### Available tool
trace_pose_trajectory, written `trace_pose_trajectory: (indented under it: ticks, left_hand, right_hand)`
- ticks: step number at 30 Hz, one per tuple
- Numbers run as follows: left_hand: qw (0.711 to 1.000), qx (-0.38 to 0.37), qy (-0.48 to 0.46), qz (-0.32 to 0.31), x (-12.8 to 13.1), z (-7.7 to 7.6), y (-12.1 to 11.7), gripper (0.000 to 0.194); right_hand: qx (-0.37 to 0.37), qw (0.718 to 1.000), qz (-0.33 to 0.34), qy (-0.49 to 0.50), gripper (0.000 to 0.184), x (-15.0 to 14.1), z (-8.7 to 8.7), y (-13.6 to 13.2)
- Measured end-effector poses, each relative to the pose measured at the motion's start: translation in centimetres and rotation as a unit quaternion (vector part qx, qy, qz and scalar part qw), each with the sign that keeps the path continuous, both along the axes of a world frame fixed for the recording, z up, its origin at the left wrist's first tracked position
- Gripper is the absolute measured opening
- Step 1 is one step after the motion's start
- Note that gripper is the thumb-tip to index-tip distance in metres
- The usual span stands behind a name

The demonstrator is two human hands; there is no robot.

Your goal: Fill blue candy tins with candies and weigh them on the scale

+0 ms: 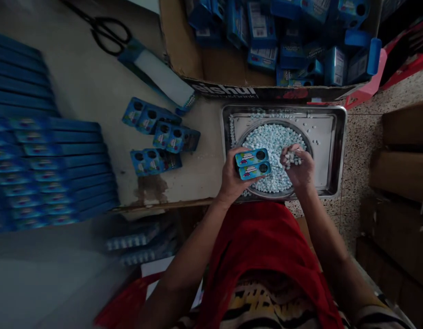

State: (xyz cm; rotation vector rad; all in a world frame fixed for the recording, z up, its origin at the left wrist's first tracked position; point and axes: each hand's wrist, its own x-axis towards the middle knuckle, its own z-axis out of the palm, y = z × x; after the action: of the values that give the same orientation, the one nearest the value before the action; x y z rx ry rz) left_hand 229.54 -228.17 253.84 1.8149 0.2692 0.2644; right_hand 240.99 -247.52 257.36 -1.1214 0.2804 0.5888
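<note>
My left hand [229,176] grips two small blue candy boxes [253,157] side by side, their round dark openings facing up. In my right hand [300,169], with its fingers curled, lies a small heap of pale candies [292,158]. Both hands are above a round metal bowl [311,148] full of the same white and light blue candies [271,135]. The bowl stands in a rectangular metal tray [340,151], where more candies lie scattered along the edges.
Small blue boxes [165,135] stand in short rows left of the tray. Tall stacks of blue boxes [74,178] are at far left. Black scissors [110,34] lie beside a long open carton [159,77]. Behind the tray, a cardboard box [184,50] holds many blue boxes. Brown cartons [401,178] stand right.
</note>
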Motion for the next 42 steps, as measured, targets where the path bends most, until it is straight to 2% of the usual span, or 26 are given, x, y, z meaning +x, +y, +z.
trace_pose_trajectory:
  ticks: [1, 3, 6, 10, 14, 21, 25, 28, 31, 34, 35, 37, 39, 41, 42]
  left_hand:
    - [1.000, 0.004, 0.006, -0.004, 0.1, 0.0, -0.3, 0.086]
    - [0.999, 0.026, 0.028, -0.007, 0.2, 0.2, -0.6, 0.084]
    - [0.995, 0.076, 0.059, -0.015, 0.5, 0.8, -0.7, 0.085]
    - [0.990, 0.102, 0.076, -0.063, 0.5, 1.9, -0.6, 0.086]
    - [0.989, 0.099, 0.081, -0.069, 0.2, 2.2, -0.6, 0.088]
    - [0.991, 0.114, 0.067, 0.003, 1.4, 1.0, -1.2, 0.091]
    - [0.991, 0.129, 0.035, -0.001, 2.1, 0.2, -2.0, 0.087]
    - [0.995, 0.102, 0.001, -0.018, 2.2, -0.6, -2.2, 0.083]
    - [0.999, 0.007, -0.041, -0.031, 1.9, -1.6, -1.9, 0.090]
    - [0.995, -0.085, -0.059, -0.013, 1.8, -2.3, -1.8, 0.099]
    - [0.993, -0.103, -0.061, -0.007, 1.9, -2.2, -2.0, 0.100]
    - [0.989, -0.131, -0.063, -0.004, 2.2, -1.8, -2.5, 0.099]
    - [0.984, -0.166, -0.063, 0.000, 2.2, -0.9, -2.8, 0.099]
    - [0.976, -0.204, -0.066, 0.031, 1.2, 0.1, -2.2, 0.101]
    - [0.972, -0.216, -0.070, 0.061, 0.1, 0.6, -1.6, 0.103]
  right_hand:
    - [0.037, 0.999, -0.016, -0.004, 0.031, 0.0, 1.2, 0.3]
    - [0.062, 0.997, -0.028, -0.029, 0.040, -0.1, 3.3, 1.2]
    - [0.041, 0.995, -0.011, -0.087, 0.055, -0.1, 4.5, 3.2]
    - [-0.011, 0.986, -0.008, -0.165, 0.062, -0.2, 3.7, 5.1]
    - [-0.010, 0.984, 0.001, -0.180, 0.065, -0.4, 3.0, 5.3]
    - [-0.029, 0.987, -0.054, -0.146, 0.063, -1.6, 4.4, 4.6]
    - [-0.036, 0.983, -0.090, -0.158, 0.067, -2.0, 4.7, 4.8]
    - [-0.008, 0.983, -0.136, -0.121, 0.070, -1.2, 3.9, 3.9]
    - [-0.019, 0.987, -0.150, -0.055, 0.070, 0.2, 2.2, 1.6]
    - [-0.166, 0.980, -0.100, -0.049, 0.062, 0.6, 0.5, -1.1]
    - [-0.229, 0.969, -0.063, -0.066, 0.059, 0.4, 0.2, -2.0]
    - [-0.291, 0.952, 0.011, -0.099, 0.048, -0.4, -0.4, -3.7]
    - [-0.390, 0.894, 0.118, -0.186, 0.048, -1.2, -0.8, -5.2]
    - [-0.425, 0.842, 0.225, -0.243, 0.044, -1.4, -1.0, -6.2]
    - [-0.438, 0.819, 0.255, -0.267, 0.041, -1.3, -1.0, -6.4]
